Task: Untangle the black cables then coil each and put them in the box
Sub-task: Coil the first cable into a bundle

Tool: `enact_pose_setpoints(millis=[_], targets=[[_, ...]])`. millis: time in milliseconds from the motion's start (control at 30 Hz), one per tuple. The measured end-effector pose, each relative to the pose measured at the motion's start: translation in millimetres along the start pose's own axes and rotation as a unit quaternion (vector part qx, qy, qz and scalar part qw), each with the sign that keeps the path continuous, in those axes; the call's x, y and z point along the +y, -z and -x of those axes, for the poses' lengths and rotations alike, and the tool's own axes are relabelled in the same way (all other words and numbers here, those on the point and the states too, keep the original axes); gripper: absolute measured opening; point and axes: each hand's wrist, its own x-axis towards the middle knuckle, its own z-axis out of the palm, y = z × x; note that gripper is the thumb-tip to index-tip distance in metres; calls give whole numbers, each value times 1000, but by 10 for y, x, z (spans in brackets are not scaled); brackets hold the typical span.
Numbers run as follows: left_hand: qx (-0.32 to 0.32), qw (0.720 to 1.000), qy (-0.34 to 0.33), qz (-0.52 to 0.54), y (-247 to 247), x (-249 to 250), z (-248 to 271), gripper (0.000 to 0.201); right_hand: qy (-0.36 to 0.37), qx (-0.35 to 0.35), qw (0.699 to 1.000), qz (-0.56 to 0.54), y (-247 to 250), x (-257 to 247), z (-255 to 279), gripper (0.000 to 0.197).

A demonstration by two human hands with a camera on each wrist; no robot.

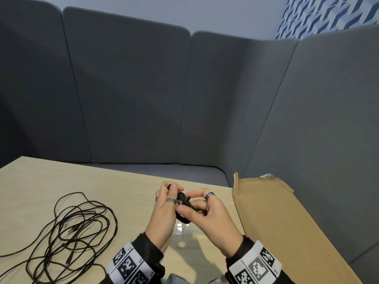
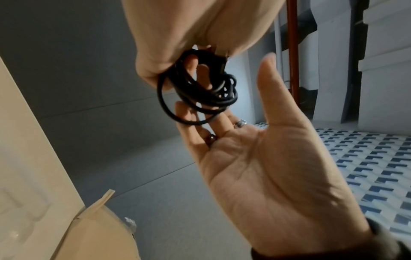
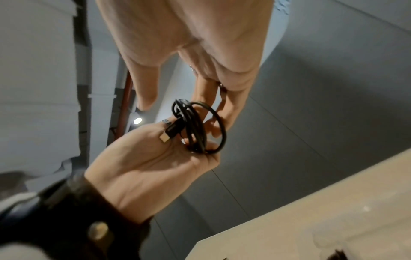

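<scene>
Right hand [image 3: 144,167]: fingers [image 1: 200,192] are curling round 1 coil [image 3: 195,126].
Left hand [image 2: 266,176]: straight fingers [image 2: 186,123] are touching coil.
Cables [image 1: 71,228]: lying tangled.

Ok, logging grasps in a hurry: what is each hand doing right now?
Left hand: open, straight fingers touching the coiled cable.
Right hand: closed, gripping the coiled cable.

The coiled cable [image 3: 196,133] I hold is smooth black plastic, its plug tip [image 3: 164,139] shiny metal. The cardboard box [image 1: 276,218] is matt, the table [image 1: 92,181] smooth wood.
</scene>
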Motion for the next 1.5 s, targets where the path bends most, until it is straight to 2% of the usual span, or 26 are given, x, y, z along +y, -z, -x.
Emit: enact_pose_setpoints(millis=[67,167,233,300,367,400,433,500,567,600,633,733,833,933,1000,1100,1167,1233,1300,1367,1433,1500], targets=[[-14,998,33,47,11,-3,7,28,14,3,998,61,22,7,-29,19],[-42,987,91,129,91,-2,17,31,-7,-37,994,104,108,66,-81,11],[-63,983,123,122,197,-15,-2,29,-24,-59,989,132,171,140,-113,10],[-63,987,132,66,331,-41,-52,36,-28,-68,985,156,224,208,-149,9],[-69,992,89,-49,447,-25,-101,73,-31,-75,982,173,255,250,-179,9],[-87,988,60,-117,476,3,-122,89,-30,-79,980,178,257,264,-187,9],[-114,975,38,-185,487,38,-143,96,-27,-85,980,180,247,273,-191,9],[-189,935,37,-297,462,105,-198,88,-17,-103,979,173,195,283,-193,9],[-256,897,64,-356,402,130,-243,65,-8,-119,982,147,132,272,-193,6],[-276,887,70,-364,377,116,-250,56,-6,-122,984,133,106,262,-196,5],[-290,888,83,-346,361,91,-255,49,-6,-119,985,123,86,258,-201,5],[-305,918,170,-191,321,26,-194,25,-19,-109,987,117,42,264,-195,5],[-280,932,207,-104,302,-82,-128,34,-26,-98,984,145,30,280,-178,15],[-264,944,173,-99,276,-166,-109,46,12,-77,960,269,68,268,-188,9],[-263,948,150,-95,239,-191,-91,37,10,-67,941,332,86,253,-190,19],[-231,956,152,-98,176,-235,-68,25,5,-67,934,352,80,221,-148,26],[-222,955,171,-95,147,-254,-35,18,8,-88,924,373,96,190,-122,27],[-239,949,185,-92,132,-254,11,10,6,-121,905,408,140,155,-104,29],[-243,948,181,-99,133,-263,45,17,16,-147,884,443,182,146,-90,29],[-239,950,167,-108,139,-253,51,24,32,-139,892,429,179,164,-70,26],[-224,955,153,-120,151,-262,27,28,47,-108,925,363,136,179,-27,22],[-199,961,136,-136,166,-268,14,26,61,-88,945,310,95,198,4,19]])
